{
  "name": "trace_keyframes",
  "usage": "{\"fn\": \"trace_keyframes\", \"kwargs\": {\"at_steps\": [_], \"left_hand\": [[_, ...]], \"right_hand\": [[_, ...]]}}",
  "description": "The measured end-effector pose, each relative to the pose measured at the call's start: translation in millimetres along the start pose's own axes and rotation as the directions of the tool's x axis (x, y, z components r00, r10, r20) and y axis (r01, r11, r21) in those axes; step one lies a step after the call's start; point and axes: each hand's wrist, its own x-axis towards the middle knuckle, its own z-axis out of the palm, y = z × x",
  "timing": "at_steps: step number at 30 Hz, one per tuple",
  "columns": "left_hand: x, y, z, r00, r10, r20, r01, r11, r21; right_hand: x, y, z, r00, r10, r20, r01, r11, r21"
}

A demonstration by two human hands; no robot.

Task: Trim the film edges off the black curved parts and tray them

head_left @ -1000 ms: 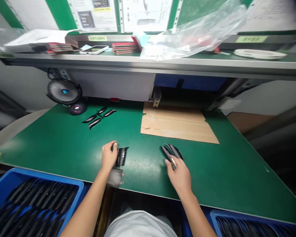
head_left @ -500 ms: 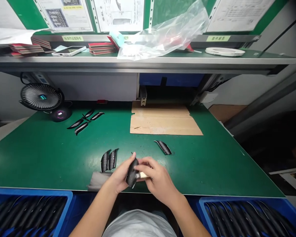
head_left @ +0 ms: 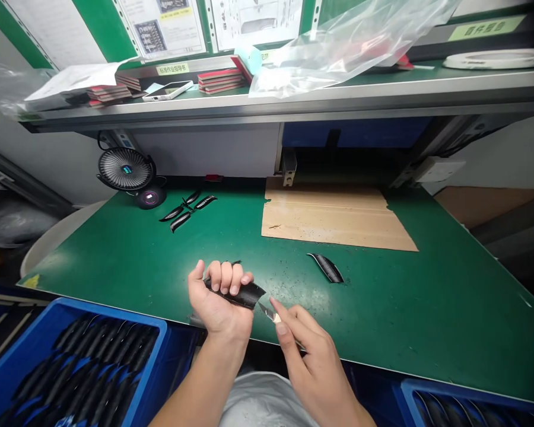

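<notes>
**L hand** (head_left: 218,305): holding; my fingers curled over black curved strip (head_left: 235,295), strip lying across palm, one end sticking out past little finger.

**R hand** (head_left: 311,356): narrow pinch; thumb + fingers on small knife (head_left: 269,314), bare blade pointing up-left.

**Blade/strip:** tip just beside strip's end; can't tell if touching.

**Held strip pos.:** above front edge of green mat (head_left: 115,255), in my L hand, not on mat.

**Mat, near R:** single black strip (head_left: 326,268), lying apart from my hands.

**Mat, far L:** small group of black strips (head_left: 180,222), near desk fan (head_left: 124,169).

**Mat, far R:** cardboard sheet (head_left: 333,216), lying flat.

**Front L:** blue crate (head_left: 93,311) w/ black strips (head_left: 102,356) packed inside.

**Front R:** blue crate (head_left: 471,388), also w/ dark strips.

**Shelf** (head_left: 293,107): phone (head_left: 167,91), plastic bag (head_left: 347,53), tape roll (head_left: 498,58).
</notes>
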Motion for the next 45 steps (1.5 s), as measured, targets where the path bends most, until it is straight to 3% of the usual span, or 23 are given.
{"fn": "trace_keyframes", "kwargs": {"at_steps": [13,28,32,35,37,39,41,43,45], "left_hand": [[-10,5,-1.6,0.991,0.133,-0.011,-0.132,0.988,0.082],[-14,1,-3.3,0.976,0.214,0.040,-0.217,0.966,0.139],[-11,4,-2.6,0.984,0.179,-0.017,-0.176,0.978,0.114],[-5,8,-2.0,0.992,0.100,-0.081,-0.096,0.994,0.043],[-1,10,-1.4,0.994,0.032,-0.106,-0.034,0.999,-0.015],[0,11,-0.3,0.992,-0.023,-0.121,0.017,0.999,-0.047],[-3,8,1.3,0.993,-0.054,-0.100,0.050,0.998,-0.042],[-11,4,2.5,0.999,-0.051,-0.017,0.051,0.999,0.000],[-19,0,2.6,0.994,-0.012,0.105,0.006,0.998,0.057]], "right_hand": [[13,-13,-2,0.986,0.096,0.136,-0.091,0.995,-0.043],[9,-13,5,0.999,0.038,0.000,-0.037,0.956,-0.292],[6,-8,7,0.985,-0.133,-0.107,0.074,0.898,-0.434],[2,2,7,0.880,-0.422,-0.216,0.236,0.785,-0.572],[1,5,8,0.802,-0.531,-0.273,0.332,0.776,-0.536],[2,2,10,0.825,-0.436,-0.360,0.326,0.887,-0.328],[8,-6,13,0.913,-0.137,-0.384,0.150,0.989,0.004],[18,-17,16,0.956,0.168,-0.240,-0.095,0.953,0.287],[27,-26,15,0.956,0.290,-0.042,-0.248,0.878,0.410]]}}
